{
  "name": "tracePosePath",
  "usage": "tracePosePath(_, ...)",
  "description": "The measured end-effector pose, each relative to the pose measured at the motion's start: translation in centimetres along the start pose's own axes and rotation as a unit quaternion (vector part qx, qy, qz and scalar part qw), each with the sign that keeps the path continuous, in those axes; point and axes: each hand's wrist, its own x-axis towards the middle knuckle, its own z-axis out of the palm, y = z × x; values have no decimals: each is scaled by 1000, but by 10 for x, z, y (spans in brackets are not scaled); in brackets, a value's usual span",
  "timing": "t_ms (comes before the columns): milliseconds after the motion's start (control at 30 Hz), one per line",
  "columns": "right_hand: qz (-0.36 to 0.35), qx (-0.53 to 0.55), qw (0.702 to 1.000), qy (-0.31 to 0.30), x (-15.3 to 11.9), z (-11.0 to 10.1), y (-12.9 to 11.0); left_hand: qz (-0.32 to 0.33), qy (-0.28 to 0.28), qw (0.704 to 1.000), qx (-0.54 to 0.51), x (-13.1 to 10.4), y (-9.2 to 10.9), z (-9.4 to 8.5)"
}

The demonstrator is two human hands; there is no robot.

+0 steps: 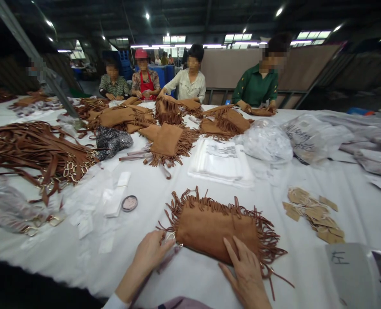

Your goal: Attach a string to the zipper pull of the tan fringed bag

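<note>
A tan suede pouch with fringe (pixel 209 225) lies flat on the white table (pixel 164 189) in front of me. My right hand (pixel 246 274) rests flat on the pouch's near right edge, fingers spread. My left hand (pixel 150 253) is at the pouch's left corner, fingers pinched on a small metal ring or clip there; what it grips is partly hidden.
Brown leather straps with metal buckles (pixel 42 154) pile at the left. More fringed pouches (pixel 167 141) lie mid-table. Folded plastic bags (pixel 222 161), paper tags (pixel 312 210), a small round tin (pixel 129 203) and a grey device (pixel 358 274) lie nearby. Several people sit at the far side.
</note>
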Motion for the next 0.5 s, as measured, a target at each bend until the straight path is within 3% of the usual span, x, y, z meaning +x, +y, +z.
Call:
tracePosePath(100,3,2,1000,13,4,1,-4,-6,7,1000,25,17,5,17)
tracePosePath(233,-9,9,1000,18,12,8,-7,-1,26,999,-42,37,7,30)
tracePosePath(400,-14,-4,1000,8,16,18,-4,-25,64,990,-127,61,7,36)
tracePosePath(500,-11,-6,1000,8,13,15,-6,-59,80,967,-235,75,5,32)
